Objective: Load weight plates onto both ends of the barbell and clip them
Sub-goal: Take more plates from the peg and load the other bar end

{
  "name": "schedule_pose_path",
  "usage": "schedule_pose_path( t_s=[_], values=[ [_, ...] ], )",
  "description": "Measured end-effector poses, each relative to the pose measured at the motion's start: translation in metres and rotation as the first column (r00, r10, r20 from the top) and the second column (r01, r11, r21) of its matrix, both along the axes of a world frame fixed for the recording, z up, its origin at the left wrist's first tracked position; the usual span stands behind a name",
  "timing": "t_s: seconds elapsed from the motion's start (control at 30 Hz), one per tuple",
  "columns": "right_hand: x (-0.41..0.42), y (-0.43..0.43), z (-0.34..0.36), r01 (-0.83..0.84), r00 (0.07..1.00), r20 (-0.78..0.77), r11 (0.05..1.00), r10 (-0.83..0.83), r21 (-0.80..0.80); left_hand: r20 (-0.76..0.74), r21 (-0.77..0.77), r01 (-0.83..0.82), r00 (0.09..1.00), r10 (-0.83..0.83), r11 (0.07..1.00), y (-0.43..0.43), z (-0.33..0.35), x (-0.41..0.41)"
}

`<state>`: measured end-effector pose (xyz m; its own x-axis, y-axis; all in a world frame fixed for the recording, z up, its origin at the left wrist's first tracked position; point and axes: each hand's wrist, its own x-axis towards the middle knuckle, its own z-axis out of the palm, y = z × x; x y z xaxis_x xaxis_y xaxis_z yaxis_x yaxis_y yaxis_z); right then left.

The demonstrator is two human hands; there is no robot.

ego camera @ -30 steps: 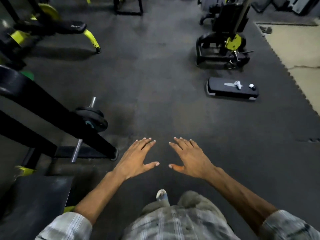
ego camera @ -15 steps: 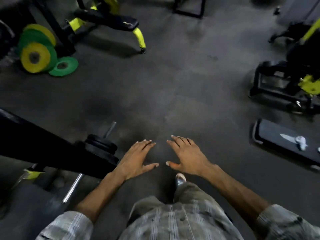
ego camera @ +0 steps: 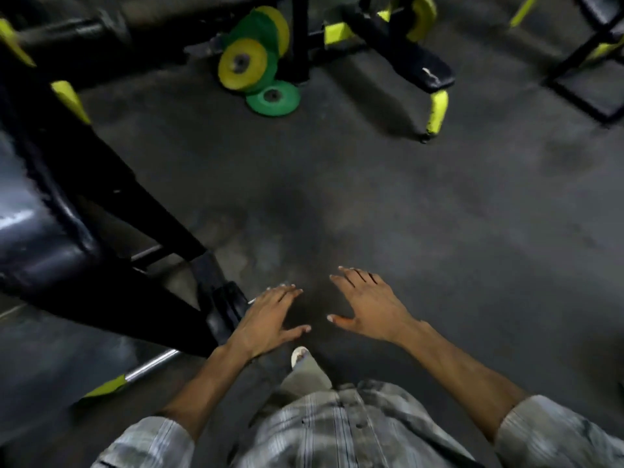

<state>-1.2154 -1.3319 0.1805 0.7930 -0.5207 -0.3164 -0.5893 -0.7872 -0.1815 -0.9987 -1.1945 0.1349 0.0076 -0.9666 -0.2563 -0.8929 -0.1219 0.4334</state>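
My left hand and my right hand hover palm down over the dark rubber floor, fingers spread, holding nothing. Just left of my left hand sit black weight plates on the barbell, whose steel shaft runs down-left under a black rack beam. Far ahead, yellow weight plates lean against a post beside green ones, and a green weight plate lies flat on the floor. No clip is visible.
A black rack frame with a padded part fills the left side. A black bench with yellow-green legs stands at the upper right, and another frame is at the far right. My foot is below my hands.
The view has swung left: the coloured plates moved from the upper left toward the top centre, and the step platform and machine on the right left the view. My hands stay open.
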Motion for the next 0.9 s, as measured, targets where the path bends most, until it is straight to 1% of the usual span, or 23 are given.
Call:
schedule_pose_path(
  t_s=[0.1, 0.17, 0.23, 0.33, 0.43, 0.5, 0.57, 0.6, 0.73, 0.83, 0.9],
  values=[
    [0.049, -0.041, -0.001, -0.152, 0.988, -0.020, 0.988, 0.153, 0.012, -0.025, 0.004, -0.143, 0.989, 0.143, 0.990, -0.005, -0.004, 0.021],
    [0.085, -0.062, -0.002, -0.259, 0.966, -0.017, 0.965, 0.260, 0.040, -0.017, 0.025, -0.256, 0.966, 0.256, 0.966, -0.003, -0.009, 0.030],
    [0.122, -0.076, -0.007, -0.370, 0.928, -0.014, 0.927, 0.372, 0.060, -0.018, 0.068, -0.384, 0.922, 0.386, 0.921, 0.004, -0.017, 0.034],
    [0.170, -0.086, -0.016, -0.519, 0.853, -0.009, 0.850, 0.522, 0.087, -0.037, 0.109, -0.553, 0.828, 0.559, 0.826, 0.015, -0.029, 0.034],
    [0.215, -0.093, -0.030, -0.688, 0.718, -0.012, 0.713, 0.696, 0.139, -0.050, 0.136, -0.739, 0.660, 0.750, 0.660, 0.023, -0.038, 0.026],
    [0.245, -0.096, -0.035, -0.791, 0.595, -0.009, 0.587, 0.804, 0.173, -0.062, 0.153, -0.847, 0.507, 0.860, 0.510, 0.022, -0.042, 0.013],
    [0.268, -0.098, -0.040, -0.858, 0.478, 0.001, 0.467, 0.878, 0.214, -0.082, 0.161, -0.921, 0.346, 0.935, 0.355, 0.014, -0.045, 0.000],
    [0.276, -0.098, -0.042, -0.878, 0.433, 0.008, 0.419, 0.901, 0.231, -0.083, 0.169, -0.942, 0.278, 0.957, 0.289, 0.009, -0.045, -0.006],
    [0.300, -0.103, -0.053, -0.947, 0.187, 0.016, 0.176, 0.982, 0.269, -0.091, 0.198, -0.980, -0.049, 0.995, -0.030, -0.022, -0.045, -0.037],
    [0.309, -0.105, -0.062, -0.960, 0.060, 0.007, 0.056, 0.998, 0.276, -0.100, 0.195, -0.959, -0.228, 0.969, -0.205, -0.044, -0.048, -0.058],
    [0.314, -0.106, -0.069, -0.962, -0.009, 0.001, -0.009, 1.000, 0.273, -0.113, 0.204, -0.934, -0.320, 0.941, -0.293, -0.058, -0.052, -0.068]
  ],
)
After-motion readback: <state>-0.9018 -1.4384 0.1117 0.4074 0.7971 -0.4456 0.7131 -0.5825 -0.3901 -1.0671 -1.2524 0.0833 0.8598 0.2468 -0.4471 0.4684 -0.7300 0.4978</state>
